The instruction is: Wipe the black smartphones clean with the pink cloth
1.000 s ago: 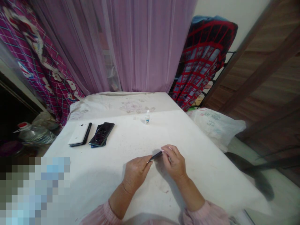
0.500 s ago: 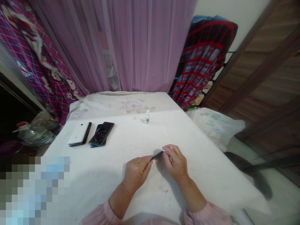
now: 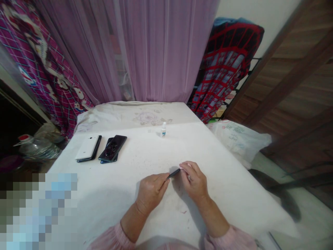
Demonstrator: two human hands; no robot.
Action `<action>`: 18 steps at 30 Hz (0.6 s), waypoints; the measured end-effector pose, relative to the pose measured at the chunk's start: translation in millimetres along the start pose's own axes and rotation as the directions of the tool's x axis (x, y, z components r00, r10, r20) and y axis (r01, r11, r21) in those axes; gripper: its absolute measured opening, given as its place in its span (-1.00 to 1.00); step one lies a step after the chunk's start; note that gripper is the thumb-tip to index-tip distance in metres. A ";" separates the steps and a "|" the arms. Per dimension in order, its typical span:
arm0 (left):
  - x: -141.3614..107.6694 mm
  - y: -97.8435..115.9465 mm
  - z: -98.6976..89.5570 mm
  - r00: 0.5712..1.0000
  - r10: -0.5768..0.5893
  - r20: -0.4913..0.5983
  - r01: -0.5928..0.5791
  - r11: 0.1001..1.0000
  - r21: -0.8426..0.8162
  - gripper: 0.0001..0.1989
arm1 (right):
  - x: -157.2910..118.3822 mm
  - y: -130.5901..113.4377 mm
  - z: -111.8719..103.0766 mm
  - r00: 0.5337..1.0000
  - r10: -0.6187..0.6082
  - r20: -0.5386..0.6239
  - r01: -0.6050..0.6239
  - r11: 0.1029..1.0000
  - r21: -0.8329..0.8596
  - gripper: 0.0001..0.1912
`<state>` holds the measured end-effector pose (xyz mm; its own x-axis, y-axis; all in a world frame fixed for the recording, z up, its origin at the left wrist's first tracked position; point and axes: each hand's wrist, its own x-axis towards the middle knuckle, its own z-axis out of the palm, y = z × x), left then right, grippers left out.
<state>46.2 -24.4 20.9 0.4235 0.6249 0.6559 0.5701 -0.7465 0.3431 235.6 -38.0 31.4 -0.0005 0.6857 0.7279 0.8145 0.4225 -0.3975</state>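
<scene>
Near the front middle of the white-covered table, my left hand (image 3: pixel 151 190) pinches one end of a thin dark object (image 3: pixel 173 173), seen nearly edge-on; it may be a phone. My right hand (image 3: pixel 194 180) is closed at the other end, with a bit of something pale pink or white between its fingertips and the dark edge. What that pale bit is, I cannot make out. Beyond the hands a small white bottle (image 3: pixel 163 130) with a blue label stands upright. To the left lie a white phone (image 3: pixel 87 147) on a dark one and a black phone (image 3: pixel 112 148) on a blue one.
The table (image 3: pixel 145 149) wears a white cloth with a flowered back part. Purple curtains (image 3: pixel 166 52) hang behind it. A plastic bag (image 3: pixel 238 139) sits past the right edge, and a large clear bottle (image 3: pixel 39 147) with a red cap stands off the left edge.
My right hand's fingertips have shifted very slightly left along the dark object's end. My left hand keeps its hold, and the phones and small bottle stay put.
</scene>
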 end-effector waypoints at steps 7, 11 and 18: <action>0.3 2.9 -2.7 0.997 0.061 0.037 -0.063 0.996 0.060 -0.77 | -2.9 -9.3 -1.5 0.999 -0.026 0.045 0.023 0.998 0.054 -0.78; -0.7 6.6 -0.3 0.995 0.085 0.049 -0.090 0.990 0.108 -0.78 | -2.6 6.9 -4.6 1.000 0.022 -0.018 -0.022 1.000 0.014 -0.80; 2.3 6.5 -1.6 0.989 0.147 -0.015 -0.142 0.976 0.164 -0.77 | 3.6 1.4 4.6 0.999 0.032 -0.001 -0.032 0.995 0.098 -0.79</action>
<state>49.7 -28.2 25.8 0.4918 0.5051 0.7092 0.6119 -0.7799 0.1311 234.0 -32.1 31.0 0.0262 0.6985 0.7151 0.7535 0.4563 -0.4733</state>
